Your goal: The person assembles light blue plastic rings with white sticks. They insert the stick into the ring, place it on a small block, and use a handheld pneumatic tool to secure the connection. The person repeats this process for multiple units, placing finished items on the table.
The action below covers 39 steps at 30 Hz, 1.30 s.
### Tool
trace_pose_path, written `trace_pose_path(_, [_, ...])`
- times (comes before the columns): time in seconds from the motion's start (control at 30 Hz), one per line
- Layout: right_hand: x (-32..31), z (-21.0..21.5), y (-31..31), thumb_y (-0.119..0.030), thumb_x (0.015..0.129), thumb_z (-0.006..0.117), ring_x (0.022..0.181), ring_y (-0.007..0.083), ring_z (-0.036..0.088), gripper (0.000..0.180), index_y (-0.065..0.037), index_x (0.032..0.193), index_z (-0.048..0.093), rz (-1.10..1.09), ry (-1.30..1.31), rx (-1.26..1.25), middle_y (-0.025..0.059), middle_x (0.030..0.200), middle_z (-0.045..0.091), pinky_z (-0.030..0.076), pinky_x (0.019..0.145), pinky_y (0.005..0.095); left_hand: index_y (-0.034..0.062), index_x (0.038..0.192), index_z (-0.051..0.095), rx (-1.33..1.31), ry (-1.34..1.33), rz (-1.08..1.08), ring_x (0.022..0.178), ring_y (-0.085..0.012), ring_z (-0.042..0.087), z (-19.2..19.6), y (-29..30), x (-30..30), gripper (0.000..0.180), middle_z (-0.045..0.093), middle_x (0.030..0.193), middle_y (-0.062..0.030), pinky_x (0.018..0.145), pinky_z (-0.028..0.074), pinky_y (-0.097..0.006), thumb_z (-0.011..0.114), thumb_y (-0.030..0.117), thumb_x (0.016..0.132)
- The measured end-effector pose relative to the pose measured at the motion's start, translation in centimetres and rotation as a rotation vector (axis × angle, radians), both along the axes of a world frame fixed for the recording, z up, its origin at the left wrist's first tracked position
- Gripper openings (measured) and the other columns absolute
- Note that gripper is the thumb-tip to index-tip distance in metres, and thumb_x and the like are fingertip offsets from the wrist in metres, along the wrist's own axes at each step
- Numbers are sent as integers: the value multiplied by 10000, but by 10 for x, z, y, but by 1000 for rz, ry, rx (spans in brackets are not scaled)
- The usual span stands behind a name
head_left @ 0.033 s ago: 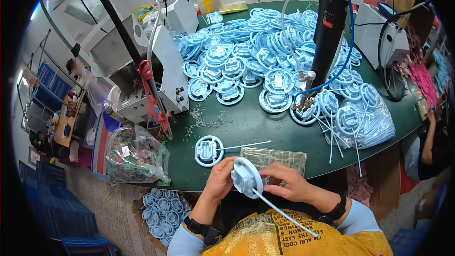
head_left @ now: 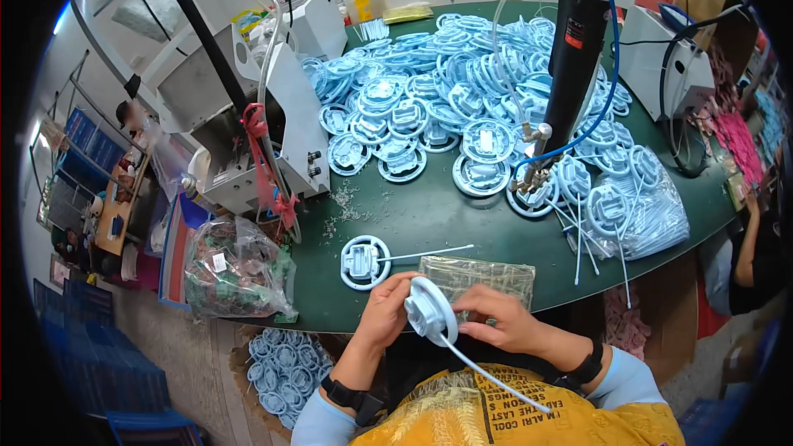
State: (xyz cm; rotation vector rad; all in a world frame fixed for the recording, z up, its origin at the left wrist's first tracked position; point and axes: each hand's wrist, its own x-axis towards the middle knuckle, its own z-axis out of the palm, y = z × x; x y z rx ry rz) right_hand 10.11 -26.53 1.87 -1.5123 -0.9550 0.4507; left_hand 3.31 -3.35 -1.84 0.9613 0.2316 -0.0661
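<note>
My left hand (head_left: 385,311) grips the rim of a round light-blue plastic part (head_left: 424,310), tilted up over the table's front edge. A thin pale stick (head_left: 500,380) runs from its lower side down to the right, across my yellow apron. At the part's right side is my right hand (head_left: 504,319), thumb and fingers closed about the rim near the stick; some fingertips are hidden behind it. Just beyond my left hand, a similar round part (head_left: 361,262) lies flat, with another stick (head_left: 429,253) pointing right from it. A clear yellowish slab (head_left: 496,281) lies beyond my right hand.
A large heap of light-blue parts (head_left: 446,74) covers the green table's (head_left: 388,223) far side. A black electric screwdriver (head_left: 572,58) hangs at the right, near a bag of sticks (head_left: 657,211). At the left stand a grey machine (head_left: 289,132) and a bag of circuit boards (head_left: 235,272).
The held part has shifted very slightly to the right, and its stick now bows a little along its length. Both hands stay nearly where they were.
</note>
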Motion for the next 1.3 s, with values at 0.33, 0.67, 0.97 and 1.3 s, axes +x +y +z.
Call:
trace_pose_path(0.33, [-3, 12, 7, -83, 850, 709, 719, 186, 615, 191, -7, 1014, 647, -42, 37, 12, 90, 916, 607, 491, 628, 284, 13, 1133, 623, -23, -188, 72, 947, -137, 622, 7, -9, 37, 234, 659, 1024, -61, 858, 499, -294, 541, 192, 1007])
trace_pose_path(0.67, [15, 10, 12, -68, 768, 761, 650, 253, 633, 239, -34, 969, 636, -295, -583, -3, 98, 863, 617, 517, 553, 347, 76, 1531, 172, 13, -232, -173, 1353, -242, 393, 20, -32, 45, 901, 375, 1458, -124, 1084, 375, -392, 726, 314, 861])
trace_pose_path(0.97, [26, 12, 16, -18, 737, 753, 736, 299, 649, 278, -24, 985, 627, -303, -693, 1, 120, 906, 630, 535, 606, 374, 108, 1530, 190, 163, -254, -169, 1309, -255, 449, 49, -33, 55, 1130, 398, 1425, -130, 1050, 421, -398, 893, 92, 645])
trace_pose_path(1.3, [25, 2, 17, -11, 739, 747, 764, 307, 654, 271, -16, 978, 621, -303, -668, 16, 127, 930, 635, 538, 631, 374, 111, 1517, 210, 262, -275, -173, 1330, -251, 422, 44, -31, 54, 1118, 378, 1435, -123, 1057, 416, -412, 886, 32, 629])
